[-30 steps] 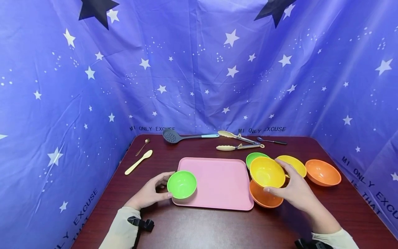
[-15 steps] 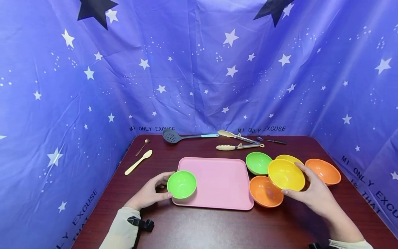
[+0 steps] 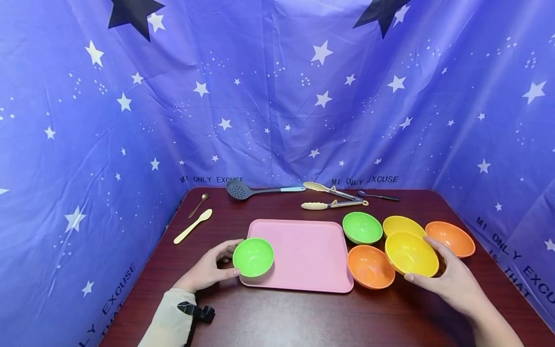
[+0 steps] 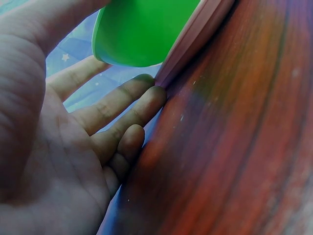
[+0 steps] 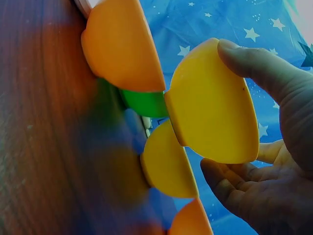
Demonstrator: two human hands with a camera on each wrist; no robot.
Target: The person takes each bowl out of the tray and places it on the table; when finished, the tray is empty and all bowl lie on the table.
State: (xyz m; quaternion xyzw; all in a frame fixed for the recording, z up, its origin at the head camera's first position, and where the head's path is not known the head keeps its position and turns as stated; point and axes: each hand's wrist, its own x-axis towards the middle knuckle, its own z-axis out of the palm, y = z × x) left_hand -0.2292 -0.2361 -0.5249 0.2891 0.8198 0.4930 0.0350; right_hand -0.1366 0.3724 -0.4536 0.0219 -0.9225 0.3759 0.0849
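The left hand point(image 3: 208, 270) holds a small green bowl point(image 3: 253, 257). Its thumb and fingers curl round the bowl's left side. This bowl sits on the near left corner of the pink tray point(image 3: 303, 255), which lies in the middle of the desk point(image 3: 277, 318). In the left wrist view the fingertips point(image 4: 151, 98) touch the tray's edge point(image 4: 195, 44) under the green bowl point(image 4: 142, 29).

The right hand point(image 3: 455, 284) holds a yellow bowl point(image 3: 411, 254) near the right side of the desk. The thumb is on the near rim and the fingers wrap round the far side. In the right wrist view the yellow bowl point(image 5: 215, 107) is up off the desk, with the thumb point(image 5: 264, 68) on its rim and the fingers point(image 5: 230, 186) under it. It touches the orange bowl point(image 3: 370, 266) just to its left, which sits right beside the tray's right edge.

A second yellow bowl point(image 3: 403, 225) sits just behind the held one. Another green bowl point(image 3: 362, 227) is by the tray's far right corner. One more orange bowl point(image 3: 451, 238) sits closer to the right edge of the desk.

Along the far edge lie a grey slotted spoon point(image 3: 256, 190), cream tongs point(image 3: 334, 197) and a dark spoon point(image 3: 377, 195). Near the far left corner lie a small metal spoon point(image 3: 199, 203) and a cream spoon point(image 3: 193, 225).
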